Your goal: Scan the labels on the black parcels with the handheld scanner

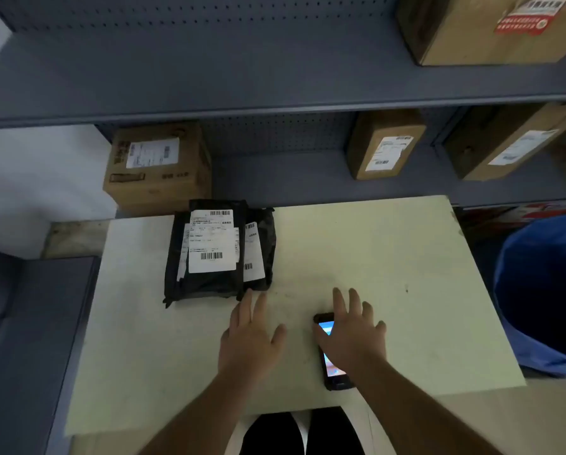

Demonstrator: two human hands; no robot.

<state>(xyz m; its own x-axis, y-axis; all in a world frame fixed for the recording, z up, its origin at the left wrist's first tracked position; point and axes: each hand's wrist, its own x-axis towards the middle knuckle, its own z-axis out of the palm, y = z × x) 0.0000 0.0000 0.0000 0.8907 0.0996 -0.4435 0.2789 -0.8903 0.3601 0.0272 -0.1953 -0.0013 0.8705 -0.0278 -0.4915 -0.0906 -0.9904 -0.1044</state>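
Note:
A stack of black parcels lies on the pale table at its far left; white barcode labels face up. The top parcel's label is fully visible, and a second label shows at the right edge. My left hand hovers open, its fingertips just short of the stack's near edge. The handheld scanner, a black device with a lit screen, lies flat on the table. My right hand is spread open over it and hides its middle; no grip on it is visible.
Grey metal shelves stand behind the table and carry cardboard boxes. Another box sits on the upper shelf. A blue bin stands at the table's right. A grey cabinet is on the left.

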